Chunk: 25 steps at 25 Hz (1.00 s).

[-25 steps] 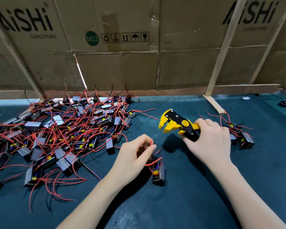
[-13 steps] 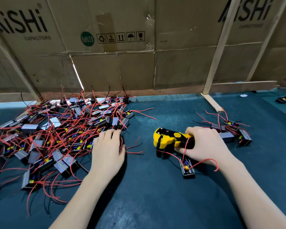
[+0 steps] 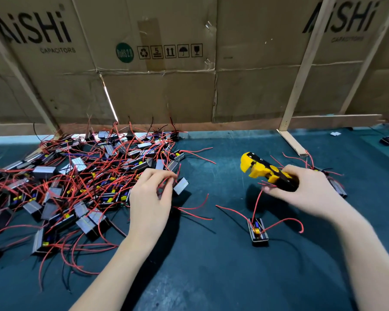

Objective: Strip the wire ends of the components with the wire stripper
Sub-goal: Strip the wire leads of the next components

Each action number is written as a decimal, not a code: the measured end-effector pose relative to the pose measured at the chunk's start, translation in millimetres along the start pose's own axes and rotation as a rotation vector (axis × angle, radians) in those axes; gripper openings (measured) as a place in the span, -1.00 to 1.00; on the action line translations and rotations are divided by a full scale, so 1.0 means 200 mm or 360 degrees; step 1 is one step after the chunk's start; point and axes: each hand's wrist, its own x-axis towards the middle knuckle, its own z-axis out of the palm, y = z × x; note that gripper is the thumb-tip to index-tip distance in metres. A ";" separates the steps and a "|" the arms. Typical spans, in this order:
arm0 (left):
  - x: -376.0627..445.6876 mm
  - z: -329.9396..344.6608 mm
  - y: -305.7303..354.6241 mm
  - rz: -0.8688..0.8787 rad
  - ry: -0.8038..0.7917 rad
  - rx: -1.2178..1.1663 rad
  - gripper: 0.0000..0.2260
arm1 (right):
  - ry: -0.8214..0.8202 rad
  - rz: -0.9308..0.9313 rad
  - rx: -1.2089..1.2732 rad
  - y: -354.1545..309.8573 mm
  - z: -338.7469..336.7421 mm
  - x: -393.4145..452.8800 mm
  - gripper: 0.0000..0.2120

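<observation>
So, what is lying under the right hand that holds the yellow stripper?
Under the right hand and wire stripper, one component lies on the dark mat with red wires. The hand covers part of a small pile behind it.

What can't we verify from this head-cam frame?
- Wire tips on the lone component, head view: too small to tell whether they are stripped.
- Wire stripper handles: covered by the right hand.
- What the left hand pinches: its fingers hide where the red wire meets the raised component.
- Small pile behind the right hand: mostly hidden.
- Big pile: cut off by the left edge.
</observation>
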 end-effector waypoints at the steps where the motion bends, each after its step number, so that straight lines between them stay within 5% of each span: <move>1: 0.00 0.00 0.00 -0.0005 0.0025 0.0003 -0.89 | -0.0197 -0.0115 0.0141 -0.01 -0.03 -0.01 -0.46; 4: 0.00 0.00 -0.01 -0.0083 -0.0014 -0.0012 -0.87 | -0.0734 -0.0398 0.0142 -0.07 -0.02 -0.05 -0.47; 7: 0.00 0.01 -0.01 -0.0208 -0.0113 -0.0106 -0.83 | -0.0745 -0.0386 -0.0056 -0.09 0.04 -0.06 -0.51; 11: 0.01 0.00 -0.01 -0.0296 -0.0240 -0.0216 -0.82 | -0.0323 -0.0215 -0.0392 -0.09 0.04 -0.04 -0.46; 14: 0.01 -0.01 -0.01 -0.0325 -0.0260 -0.0208 -0.81 | 0.0423 -0.0062 -0.0954 -0.05 0.08 -0.02 -0.50; 18: 0.00 0.00 -0.02 -0.0239 -0.0326 -0.0110 -0.76 | 0.1099 -0.0038 -0.0422 -0.07 0.10 -0.02 -0.62; 25: 0.01 0.00 -0.02 0.0009 -0.0213 -0.0053 -0.80 | 0.1350 -0.0671 0.0284 -0.28 0.12 -0.10 -0.73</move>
